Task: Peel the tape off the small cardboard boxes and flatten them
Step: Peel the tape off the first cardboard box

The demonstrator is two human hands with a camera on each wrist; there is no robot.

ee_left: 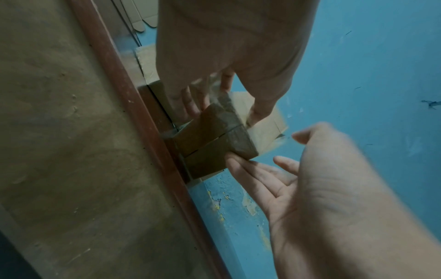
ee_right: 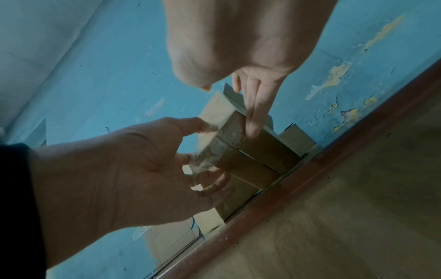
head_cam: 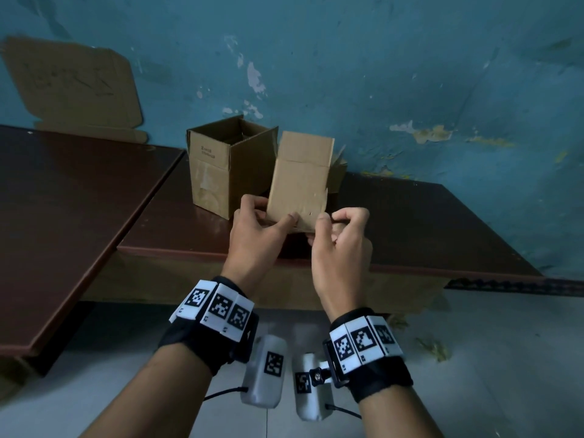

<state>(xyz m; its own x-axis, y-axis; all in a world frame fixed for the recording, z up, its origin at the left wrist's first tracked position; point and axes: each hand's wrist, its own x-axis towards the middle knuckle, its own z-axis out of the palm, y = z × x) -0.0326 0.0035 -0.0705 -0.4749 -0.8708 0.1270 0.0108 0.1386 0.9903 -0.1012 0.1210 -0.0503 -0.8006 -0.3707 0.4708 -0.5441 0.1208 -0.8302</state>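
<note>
I hold a small brown cardboard box upright above the table's front edge, one top flap standing up. My left hand grips its lower left, thumb on the front face and fingers behind. A crumpled strip of clear tape hangs loose from the box's bottom edge by those fingers. My right hand pinches the lower right corner between thumb and curled forefinger. Its other fingers lie against the underside of the box, where the bottom flaps meet in a bare seam.
A second small box stands open on the dark brown table behind my left hand; another box peeks out behind the held one. A flattened carton leans on the blue wall. A second table adjoins at the left.
</note>
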